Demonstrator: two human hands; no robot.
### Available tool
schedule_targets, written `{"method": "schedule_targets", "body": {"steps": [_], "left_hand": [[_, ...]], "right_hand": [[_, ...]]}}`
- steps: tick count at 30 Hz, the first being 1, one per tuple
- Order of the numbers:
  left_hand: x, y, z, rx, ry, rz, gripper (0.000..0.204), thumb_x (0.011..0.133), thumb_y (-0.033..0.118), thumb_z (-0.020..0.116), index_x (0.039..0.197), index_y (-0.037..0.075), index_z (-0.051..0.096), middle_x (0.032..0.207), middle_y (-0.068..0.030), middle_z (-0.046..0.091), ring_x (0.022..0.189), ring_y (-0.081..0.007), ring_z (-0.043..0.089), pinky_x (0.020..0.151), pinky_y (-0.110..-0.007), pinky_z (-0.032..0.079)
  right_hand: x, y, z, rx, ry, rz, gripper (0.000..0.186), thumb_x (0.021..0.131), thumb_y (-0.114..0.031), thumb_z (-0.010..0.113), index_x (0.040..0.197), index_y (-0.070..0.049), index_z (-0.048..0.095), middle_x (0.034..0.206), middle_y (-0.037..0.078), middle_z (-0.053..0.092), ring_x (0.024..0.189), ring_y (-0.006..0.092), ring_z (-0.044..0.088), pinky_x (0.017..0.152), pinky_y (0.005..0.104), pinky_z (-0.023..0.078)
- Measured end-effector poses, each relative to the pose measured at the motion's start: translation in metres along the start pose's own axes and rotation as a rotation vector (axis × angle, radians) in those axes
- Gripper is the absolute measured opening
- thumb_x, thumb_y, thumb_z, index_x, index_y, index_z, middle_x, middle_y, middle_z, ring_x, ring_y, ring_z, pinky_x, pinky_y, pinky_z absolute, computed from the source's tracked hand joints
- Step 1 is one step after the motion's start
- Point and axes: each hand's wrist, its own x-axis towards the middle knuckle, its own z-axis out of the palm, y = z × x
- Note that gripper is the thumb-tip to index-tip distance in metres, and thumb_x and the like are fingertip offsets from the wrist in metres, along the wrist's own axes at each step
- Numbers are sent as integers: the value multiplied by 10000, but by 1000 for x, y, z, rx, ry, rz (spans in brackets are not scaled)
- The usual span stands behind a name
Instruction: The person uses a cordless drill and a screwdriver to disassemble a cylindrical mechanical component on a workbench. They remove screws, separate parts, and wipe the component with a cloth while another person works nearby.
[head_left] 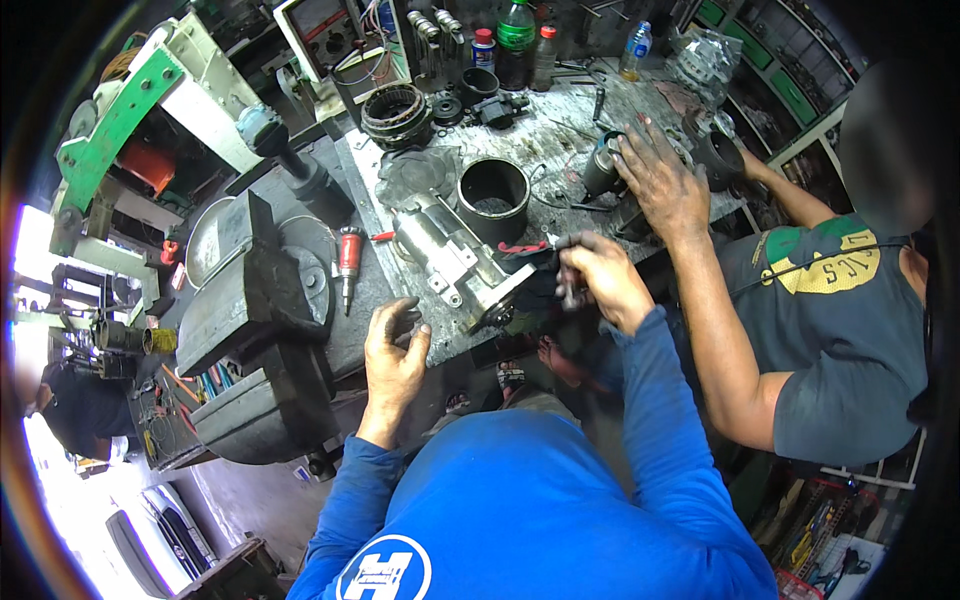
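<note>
We see the metal motor unit (445, 250) lying at the centre of the frame, near the front edge of the surface (560, 120), its body and end bracket joined, so we judge that assembly largely together. The dark open cylinder (495, 200) just behind it and the ringed housing (397, 115) at upper centre-left stand separate, and we cannot tell whether they still need fitting. Our left hand (395, 352) is empty, fingers loosely bent; our right hand (608, 280) is curled, and we cannot tell whether it pinches something small.
</note>
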Motion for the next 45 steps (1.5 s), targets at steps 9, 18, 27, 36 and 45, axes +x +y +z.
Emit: {"method": "schedule_targets", "body": {"steps": [9, 18, 27, 36, 45], "left_hand": [[12, 49, 56, -292, -731, -332, 464, 1026, 237, 735, 1394, -26, 629, 1214, -141, 740, 1035, -187, 689, 901, -348, 566], [3, 62, 92, -811, -338, -482, 355, 1149, 316, 515, 1368, 40, 558, 1221, -149, 721, 1034, -204, 715, 861, -385, 618], [11, 72, 58, -923, -229, -451, 398, 1136, 445, 499, 1393, 141, 515, 824, -62, 590, 657, -174, 571, 585, -332, 515], [28, 66, 40, -1326, 10, -610, 486, 1126, 556, 448, 1354, 130, 503, 883, -73, 562, 737, -217, 556, 729, -434, 506], [43, 71, 45, -1417, 40, -543, 323, 1127, 305, 469, 1138, 15, 612, 1140, -169, 688, 1049, -330, 669, 986, -505, 547]], "right_hand": [[-30, 70, 31, -127, 286, -416, 585, 1017, 41, 614, 1561, -36, 414, 1254, 143, 650, 1039, 159, 655, 889, 289, 553], [-70, 70, 38, -272, 122, -583, 315, 896, -5, 614, 1193, 24, 715, 1128, 182, 722, 1164, 284, 698, 977, 390, 557], [64, 80, 12, -1213, 143, -653, 246, 943, -188, 726, 1170, -94, 717, 1150, 131, 677, 1127, 363, 651, 955, 492, 550], [14, -6, 4, -873, 474, -929, 141, 982, -109, 638, 1035, 10, 585, 1042, 212, 594, 1001, 436, 603, 901, 518, 496], [-84, 32, 99, -168, 160, -694, 187, 1079, -126, 552, 1206, 11, 559, 1112, 166, 678, 1011, 217, 657, 917, 387, 530]]}}
